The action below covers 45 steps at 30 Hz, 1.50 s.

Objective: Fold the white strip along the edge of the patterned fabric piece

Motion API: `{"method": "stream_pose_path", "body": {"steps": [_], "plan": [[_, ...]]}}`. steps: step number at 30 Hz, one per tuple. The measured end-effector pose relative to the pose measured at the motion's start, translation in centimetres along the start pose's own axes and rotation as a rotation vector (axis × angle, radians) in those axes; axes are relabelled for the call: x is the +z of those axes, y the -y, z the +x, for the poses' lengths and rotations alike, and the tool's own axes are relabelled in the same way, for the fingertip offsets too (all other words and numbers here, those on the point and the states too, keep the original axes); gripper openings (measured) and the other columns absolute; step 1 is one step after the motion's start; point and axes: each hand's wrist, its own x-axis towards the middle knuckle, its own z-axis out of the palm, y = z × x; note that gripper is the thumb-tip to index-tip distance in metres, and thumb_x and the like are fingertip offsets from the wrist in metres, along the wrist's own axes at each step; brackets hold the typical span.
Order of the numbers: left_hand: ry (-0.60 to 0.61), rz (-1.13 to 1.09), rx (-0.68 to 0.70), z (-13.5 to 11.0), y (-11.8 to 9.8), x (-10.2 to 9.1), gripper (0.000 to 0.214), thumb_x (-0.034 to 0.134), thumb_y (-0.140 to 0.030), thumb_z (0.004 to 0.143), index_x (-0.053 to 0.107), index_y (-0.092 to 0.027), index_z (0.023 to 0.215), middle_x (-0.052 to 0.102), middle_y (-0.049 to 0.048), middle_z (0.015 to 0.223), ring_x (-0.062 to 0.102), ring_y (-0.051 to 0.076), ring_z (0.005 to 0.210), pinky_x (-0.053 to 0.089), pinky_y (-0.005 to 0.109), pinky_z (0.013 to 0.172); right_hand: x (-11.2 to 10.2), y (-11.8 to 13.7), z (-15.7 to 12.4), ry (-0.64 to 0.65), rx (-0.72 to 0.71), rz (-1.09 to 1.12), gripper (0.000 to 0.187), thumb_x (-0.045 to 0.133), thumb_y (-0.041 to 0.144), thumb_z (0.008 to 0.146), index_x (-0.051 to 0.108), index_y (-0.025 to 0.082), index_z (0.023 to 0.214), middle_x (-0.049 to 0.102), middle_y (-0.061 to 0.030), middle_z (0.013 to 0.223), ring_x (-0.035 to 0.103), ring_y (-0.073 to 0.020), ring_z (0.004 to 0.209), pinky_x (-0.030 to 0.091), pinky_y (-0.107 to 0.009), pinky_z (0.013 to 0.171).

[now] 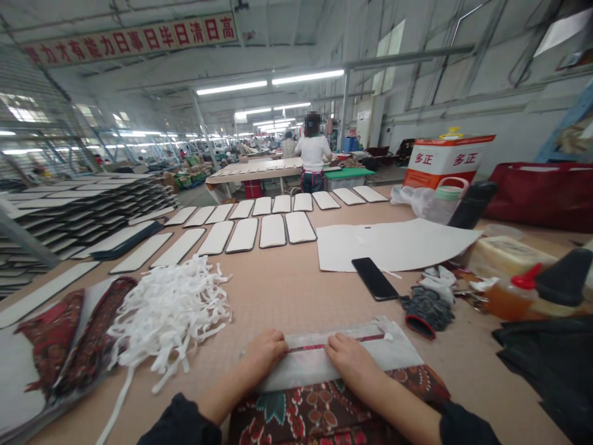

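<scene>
Brown floral fabric (301, 411) lies at the table's near edge, with a white backing strip (301, 369) along its far side. A long narrow slit in the strip shows red patterned cloth (314, 347) inside. My left hand (265, 355) is at the slit's left end, fingers curled together on the white strip. Near the slit's middle, my right hand (349, 358) also has its fingers closed on the strip's edge. Exactly how much material each hand pinches is hidden under the fingers. A heap of white tape strips (171, 309) sits left of my hands.
Rows of white dark-edged panels (273, 230) cover the table's far side. A white sheet (393, 244), a black phone (374, 278), grey gloves (426, 309) and a red-capped bottle (514, 296) lie to the right. Patterned pieces (55, 334) lie left. A person (312, 151) stands beyond.
</scene>
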Motion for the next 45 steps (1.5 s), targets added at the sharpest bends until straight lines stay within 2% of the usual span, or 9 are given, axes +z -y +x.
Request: {"method": "stream_pose_path", "body": {"steps": [3,6,12,19,23,29,36,40,45], "plan": [[-0.023,-0.005,-0.028,-1.2,1.2,-0.2,0.021,0.043,-0.019,0.085,0.063,-0.024,0.079,0.061,0.0003,0.082,0.053,0.016,0.079,0.032,0.026,0.071,-1.3,-1.0,-0.3,0.116,0.087,-0.030,0.021,0.047,0.004,0.078,0.064,0.013,0.088,0.061,-0.0110,0.093,0.053,-0.0239,0.087,0.037,-0.032,0.068],[-0.064,0.000,-0.028,-1.9,1.7,0.1,0.018,0.046,-0.018,0.084,0.063,-0.024,0.080,0.062,-0.0008,0.083,0.054,0.014,0.079,0.032,0.026,0.072,-2.3,0.8,1.3,0.176,0.136,-0.018,0.022,0.046,0.003,0.078,0.065,0.011,0.086,0.061,-0.0124,0.092,0.054,-0.0246,0.086,0.038,-0.032,0.066],[-0.231,0.188,0.083,-2.7,1.5,1.3,0.015,0.048,-0.023,0.086,0.060,-0.021,0.077,0.058,-0.0009,0.076,0.049,0.013,0.073,0.031,0.030,0.075,-0.2,6.5,4.2,0.017,-0.042,0.047,0.018,0.048,0.009,0.081,0.060,0.016,0.093,0.061,-0.0079,0.094,0.053,-0.0223,0.088,0.038,-0.031,0.067],[-0.317,0.184,0.041,-4.2,2.2,2.2,0.011,0.050,-0.020,0.085,0.060,-0.022,0.085,0.057,-0.0019,0.078,0.048,0.012,0.075,0.030,0.031,0.084,0.1,5.1,3.2,0.086,0.012,-0.022,0.020,0.048,0.004,0.078,0.064,0.012,0.086,0.061,-0.0130,0.091,0.053,-0.0242,0.084,0.038,-0.033,0.064],[-0.349,0.182,-0.030,-4.3,2.2,2.6,0.011,0.050,-0.020,0.085,0.061,-0.022,0.082,0.057,-0.0017,0.077,0.048,0.013,0.074,0.032,0.031,0.082,-0.5,7.2,5.2,0.065,-0.015,0.050,0.018,0.048,0.007,0.079,0.063,0.013,0.086,0.061,-0.0101,0.088,0.054,-0.0226,0.083,0.037,-0.032,0.063],[-0.429,0.236,0.023,-5.4,1.6,3.3,0.014,0.046,-0.018,0.086,0.059,-0.021,0.087,0.059,-0.0009,0.078,0.049,0.015,0.075,0.029,0.036,0.090,1.6,9.3,5.5,-0.073,-0.148,0.021,0.012,0.053,0.013,0.078,0.061,0.014,0.088,0.060,-0.0089,0.090,0.051,-0.0228,0.083,0.036,-0.034,0.065],[-0.566,0.233,0.023,-7.2,1.2,4.4,0.025,0.034,-0.021,0.091,0.058,-0.017,0.097,0.063,0.0020,0.091,0.053,0.015,0.087,0.027,0.036,0.096,1.2,10.3,6.6,-0.026,-0.147,0.070,0.013,0.051,0.012,0.080,0.061,0.015,0.087,0.060,-0.0068,0.087,0.052,-0.0217,0.081,0.038,-0.033,0.063],[-0.521,0.195,-0.050,-8.3,1.0,3.8,0.030,0.029,-0.016,0.091,0.059,-0.018,0.098,0.064,0.0043,0.097,0.055,0.017,0.089,0.033,0.036,0.092,0.9,11.7,7.5,-0.035,-0.243,0.092,0.016,0.048,0.013,0.081,0.061,0.013,0.092,0.060,-0.0090,0.090,0.052,-0.0224,0.085,0.039,-0.034,0.067],[-0.470,0.069,-0.200,-8.6,1.1,3.2,0.024,0.040,-0.012,0.085,0.060,-0.021,0.095,0.065,0.0033,0.097,0.057,0.018,0.085,0.042,0.038,0.082,-0.1,11.4,9.3,0.130,-0.077,0.209,0.022,0.042,0.011,0.082,0.063,0.014,0.087,0.061,-0.0087,0.092,0.055,-0.0207,0.089,0.040,-0.030,0.071]]}}
